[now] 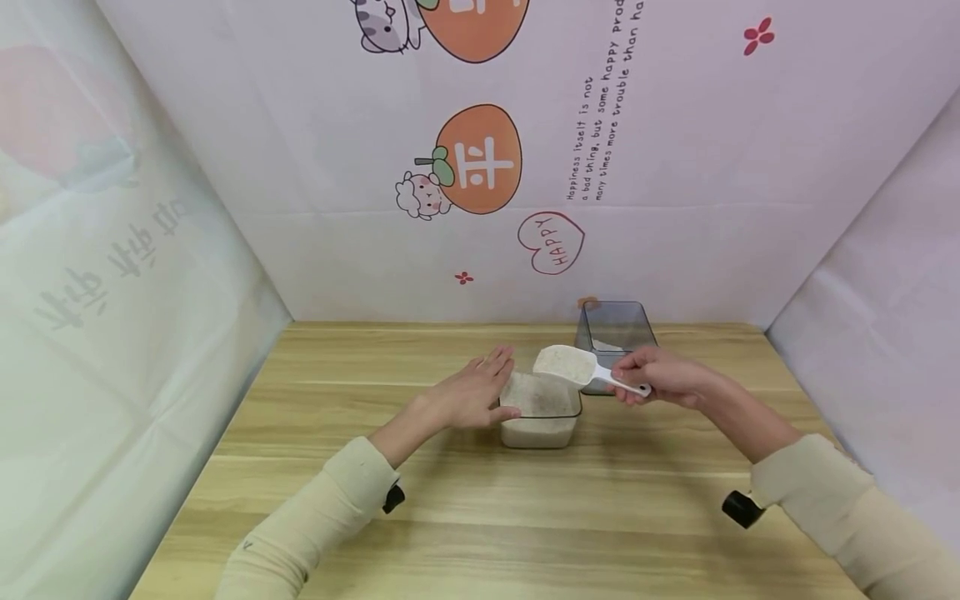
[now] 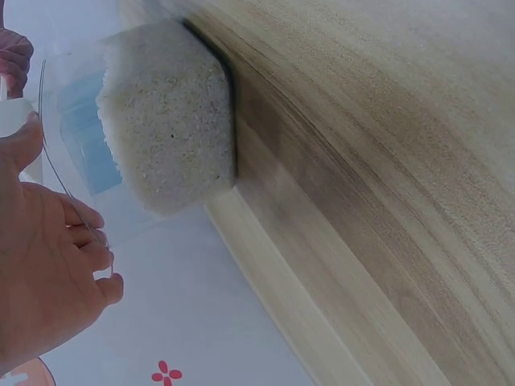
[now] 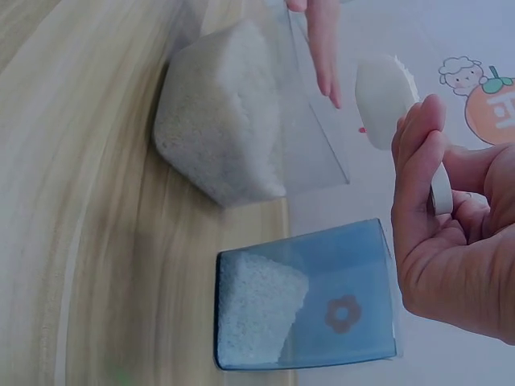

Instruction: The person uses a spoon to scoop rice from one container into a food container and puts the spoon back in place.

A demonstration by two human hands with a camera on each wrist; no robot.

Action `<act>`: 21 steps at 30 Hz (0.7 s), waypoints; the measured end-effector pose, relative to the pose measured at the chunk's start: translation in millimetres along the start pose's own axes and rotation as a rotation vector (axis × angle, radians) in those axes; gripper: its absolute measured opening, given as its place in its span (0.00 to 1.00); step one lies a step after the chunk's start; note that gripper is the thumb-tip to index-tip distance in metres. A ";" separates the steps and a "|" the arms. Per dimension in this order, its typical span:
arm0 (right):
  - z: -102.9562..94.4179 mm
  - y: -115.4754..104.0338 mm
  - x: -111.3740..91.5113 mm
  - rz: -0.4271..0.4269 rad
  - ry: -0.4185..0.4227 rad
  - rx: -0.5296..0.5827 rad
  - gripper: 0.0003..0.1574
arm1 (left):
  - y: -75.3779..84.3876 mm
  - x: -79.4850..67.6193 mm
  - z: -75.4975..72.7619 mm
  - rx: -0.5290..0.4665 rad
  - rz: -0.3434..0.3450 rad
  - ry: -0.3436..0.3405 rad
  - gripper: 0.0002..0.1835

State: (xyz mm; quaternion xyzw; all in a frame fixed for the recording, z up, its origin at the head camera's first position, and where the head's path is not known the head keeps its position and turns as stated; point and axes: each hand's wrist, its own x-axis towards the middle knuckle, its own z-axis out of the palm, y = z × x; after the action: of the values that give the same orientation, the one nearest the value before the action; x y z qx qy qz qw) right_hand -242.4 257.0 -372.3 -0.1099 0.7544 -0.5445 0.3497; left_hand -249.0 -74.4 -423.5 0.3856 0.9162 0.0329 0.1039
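My right hand [image 1: 651,375] grips the handle of a white scoop [image 1: 600,377], its bowl filled with pale rice grains [image 1: 564,364]. The scoop is over the back right of a clear square container [image 1: 551,416]. Through that container's wall, rice [image 2: 173,121] shows filling its lower part. At the container's left rim, my left hand [image 1: 476,392] rests with fingers extended and the thumb over the near side. A blue-tinted clear container [image 3: 346,273] stands behind and to the right, below the right hand; white rice [image 3: 257,310] lies in its bottom.
Both containers stand on a wood-grain table [image 1: 480,517]. A white printed sheet [image 1: 360,250] hangs along the table's back edge, close behind the blue-tinted container. White sheets also hang at the left [image 1: 150,333] and right [image 1: 885,275].
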 end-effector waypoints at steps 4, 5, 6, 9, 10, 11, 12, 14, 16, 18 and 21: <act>-5.6 -1.8 -4.2 -0.012 0.010 -0.010 0.12 | 0.4 -1.6 -1.2 -0.007 -0.008 -0.008 0.49; -7.5 -2.1 -5.2 -0.013 0.013 -0.007 0.12 | 0.3 -1.7 -1.2 -0.008 -0.010 -0.009 0.48; -9.4 -2.0 -6.0 -0.012 0.013 -0.006 0.12 | 0.3 -1.7 -1.2 -0.012 -0.011 -0.011 0.48; -15.5 -2.2 -9.6 -0.002 0.024 0.006 0.11 | 0.1 -1.0 -0.7 -0.021 -0.013 -0.016 0.48; -17.5 -2.0 -10.9 -0.001 0.027 0.007 0.12 | -0.1 -0.9 -0.4 -0.023 -0.013 -0.017 0.48; -19.5 -1.8 -12.1 0.004 0.036 0.011 0.12 | -0.2 -0.8 -0.2 -0.025 -0.013 -0.018 0.48; -21.6 -1.7 -13.4 0.008 0.044 0.010 0.13 | -0.4 -0.7 0.2 -0.030 -0.012 -0.018 0.48; -26.6 -1.1 -16.1 0.006 0.057 0.004 0.14 | -1.0 -0.5 0.6 -0.027 -0.012 -0.018 0.48; -31.7 0.0 -18.7 0.001 0.070 0.010 0.14 | -1.1 -0.5 0.7 -0.024 -0.009 -0.013 0.48; -37.4 1.9 -20.8 -0.009 0.072 0.014 0.14 | -1.7 0.1 1.2 -0.023 -0.009 -0.011 0.48; -46.0 5.3 -23.4 -0.022 0.081 0.028 0.14 | -1.8 0.7 1.2 -0.022 -0.009 -0.012 0.48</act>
State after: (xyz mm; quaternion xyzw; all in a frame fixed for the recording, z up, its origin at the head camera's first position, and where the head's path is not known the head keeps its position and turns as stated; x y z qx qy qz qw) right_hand -253.9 306.1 -360.1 -0.0912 0.7591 -0.5627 0.3143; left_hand -250.5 -75.2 -425.0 0.3806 0.9168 0.0401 0.1139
